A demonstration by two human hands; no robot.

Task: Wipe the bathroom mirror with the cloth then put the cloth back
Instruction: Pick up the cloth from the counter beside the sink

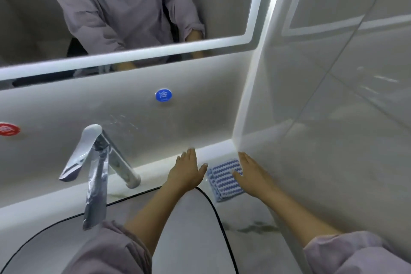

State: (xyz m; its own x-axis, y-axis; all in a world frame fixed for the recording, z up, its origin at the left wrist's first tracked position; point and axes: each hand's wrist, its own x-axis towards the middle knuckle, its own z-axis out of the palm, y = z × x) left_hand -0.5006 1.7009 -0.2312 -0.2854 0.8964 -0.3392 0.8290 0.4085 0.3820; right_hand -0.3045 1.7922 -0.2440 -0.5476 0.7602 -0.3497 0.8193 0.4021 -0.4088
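Note:
A folded cloth [224, 179] with blue and white wavy stripes lies flat on the counter in the back right corner, by the side wall. My right hand [252, 176] is flat with fingers spread, resting on the cloth's right part. My left hand [186, 171] hovers open just left of the cloth, its thumb near the cloth's edge, holding nothing. The mirror [133, 6] with a lit white border spans the upper left and reflects a person in a grey-purple top.
A chrome faucet [95, 167] stands left of my hands over a white basin with a black rim [213, 207]. A blue round sticker [163, 95] and a red one [9, 129] are on the back wall. A glossy tiled wall [333, 95] closes the right side.

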